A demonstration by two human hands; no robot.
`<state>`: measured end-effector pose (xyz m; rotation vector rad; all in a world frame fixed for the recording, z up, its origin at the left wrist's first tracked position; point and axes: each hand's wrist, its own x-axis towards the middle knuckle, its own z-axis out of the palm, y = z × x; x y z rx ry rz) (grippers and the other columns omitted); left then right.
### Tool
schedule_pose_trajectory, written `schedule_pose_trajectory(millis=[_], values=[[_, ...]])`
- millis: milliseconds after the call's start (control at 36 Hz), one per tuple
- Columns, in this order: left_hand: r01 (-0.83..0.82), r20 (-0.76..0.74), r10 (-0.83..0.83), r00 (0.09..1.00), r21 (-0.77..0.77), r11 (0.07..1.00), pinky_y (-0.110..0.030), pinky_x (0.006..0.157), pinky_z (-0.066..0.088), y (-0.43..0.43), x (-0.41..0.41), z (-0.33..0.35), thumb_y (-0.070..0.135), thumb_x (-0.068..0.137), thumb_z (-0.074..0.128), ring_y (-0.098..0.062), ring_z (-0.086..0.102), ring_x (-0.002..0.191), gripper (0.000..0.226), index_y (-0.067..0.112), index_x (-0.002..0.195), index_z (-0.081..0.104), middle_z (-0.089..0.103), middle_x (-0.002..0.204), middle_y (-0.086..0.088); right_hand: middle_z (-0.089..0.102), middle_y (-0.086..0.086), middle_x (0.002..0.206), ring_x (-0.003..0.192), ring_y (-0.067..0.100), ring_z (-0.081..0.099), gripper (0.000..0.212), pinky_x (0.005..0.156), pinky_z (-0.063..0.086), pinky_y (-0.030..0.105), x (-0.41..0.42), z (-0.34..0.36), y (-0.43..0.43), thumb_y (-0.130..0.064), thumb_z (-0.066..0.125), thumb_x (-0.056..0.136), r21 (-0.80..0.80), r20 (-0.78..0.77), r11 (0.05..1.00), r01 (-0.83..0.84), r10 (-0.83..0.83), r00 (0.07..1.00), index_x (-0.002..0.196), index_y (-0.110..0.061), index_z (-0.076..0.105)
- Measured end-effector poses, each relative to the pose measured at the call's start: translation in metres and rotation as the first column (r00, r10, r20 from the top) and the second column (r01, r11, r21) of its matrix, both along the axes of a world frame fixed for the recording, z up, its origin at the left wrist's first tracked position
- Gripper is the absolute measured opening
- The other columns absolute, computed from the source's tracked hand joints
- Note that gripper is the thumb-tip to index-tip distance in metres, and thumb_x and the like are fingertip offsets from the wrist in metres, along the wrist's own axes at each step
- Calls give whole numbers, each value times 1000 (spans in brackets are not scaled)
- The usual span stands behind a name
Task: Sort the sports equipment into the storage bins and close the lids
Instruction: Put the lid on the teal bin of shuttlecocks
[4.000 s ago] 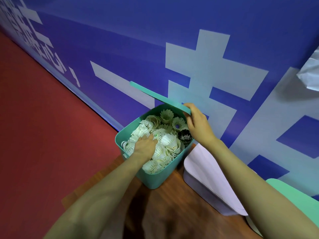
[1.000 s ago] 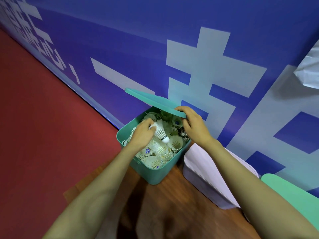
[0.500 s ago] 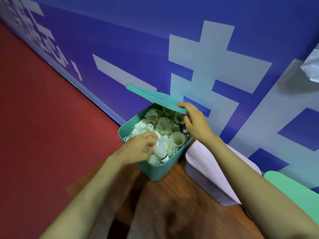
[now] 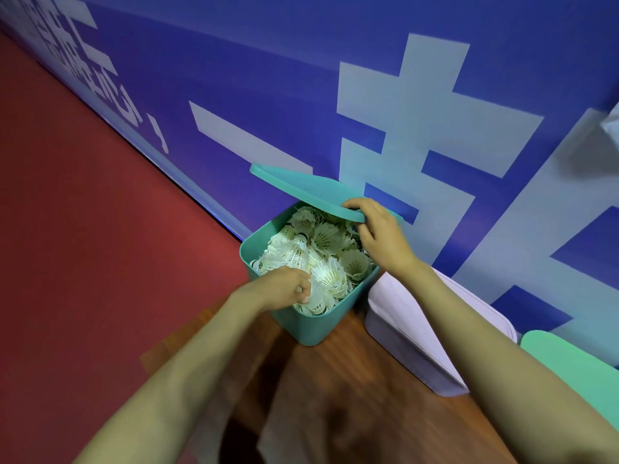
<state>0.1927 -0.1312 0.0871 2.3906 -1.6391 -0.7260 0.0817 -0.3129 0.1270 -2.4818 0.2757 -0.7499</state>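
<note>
Right hand [image 4: 378, 236] gripped tilted teal plastic lid [image 4: 301, 185], 1 o'clock. Left hand [image 4: 281, 289] pinched white shuttlecock [image 4: 316, 299] in teal bin [image 4: 301, 326], 7 o'clock.

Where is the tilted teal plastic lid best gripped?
Grip the teal plastic lid at its low near-right edge, from the right, pinching top and underside: that edge hangs free above the teal bin, the far end tilts up toward the blue wall. The right hand grips there.

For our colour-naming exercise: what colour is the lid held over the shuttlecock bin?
The lid is teal, like its bin; head view.
</note>
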Motion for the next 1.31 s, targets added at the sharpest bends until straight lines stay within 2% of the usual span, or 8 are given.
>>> schedule_pose_trajectory(millis=[139,306,417,500,778,1028,1194,1306], values=[[-58,-151,62,987,36,998,-22,95,36,2,7,-2,18,87,65,-16,49,123,10,9,91,68,52,138,-2,61,0,118,110,14,53,43,95,41,24,-5,-9,0,2,47,80,16,-51,994,-104,105,993,118,-12,60],[-293,-367,178,913,-286,912,-22,100,38,27,7,-2,26,69,83,-11,53,112,42,19,108,67,59,117,3,61,1,120,112,5,51,46,101,34,11,-20,-21,0,-14,46,74,42,-153,966,-256,259,954,116,-10,64],[-790,-443,664,602,-449,417,-29,85,44,44,-4,-15,-6,81,56,-24,59,92,24,9,99,61,60,97,-5,63,6,120,113,8,51,45,101,33,8,-28,-34,5,-5,54,71,-6,-169,952,-307,301,938,115,-7,66],[-870,-575,721,386,-487,78,-28,96,33,46,-17,-17,3,93,44,-25,46,111,29,0,122,47,49,123,-15,62,4,123,115,10,50,44,105,36,23,-32,-45,8,-15,53,76,-49,-187,948,-313,299,936,118,-10,64],[-846,-520,673,526,-403,350,-29,115,8,12,-19,-24,29,90,61,-24,1,146,77,10,150,17,-7,158,-10,55,2,133,124,13,47,49,108,34,38,-43,-68,11,-29,49,78,-154,-293,926,-345,291,911,125,-16,60],[-903,-574,704,419,-342,259,-34,114,15,14,-18,-35,14,84,66,-29,11,141,75,7,146,24,5,156,-9,45,-7,140,132,7,34,58,114,20,36,-36,-74,8,-53,55,75,-47,-392,929,-368,322,862,126,-26,56],[-895,-507,746,431,-343,284,-33,114,13,7,-14,-33,16,87,59,-27,5,143,72,5,147,20,1,156,-12,48,-1,139,134,19,36,62,112,24,49,1,-59,-8,-67,42,84,52,-349,997,49,-28,937,127,-25,57],[-857,-377,799,469,-413,309,-37,115,10,0,-4,-32,23,87,61,-29,6,143,71,1,143,25,7,155,-15,20,1,156,145,25,8,53,114,6,56,23,-59,-16,-55,39,95,-7,-552,961,277,-234,800,142,-31,37]])
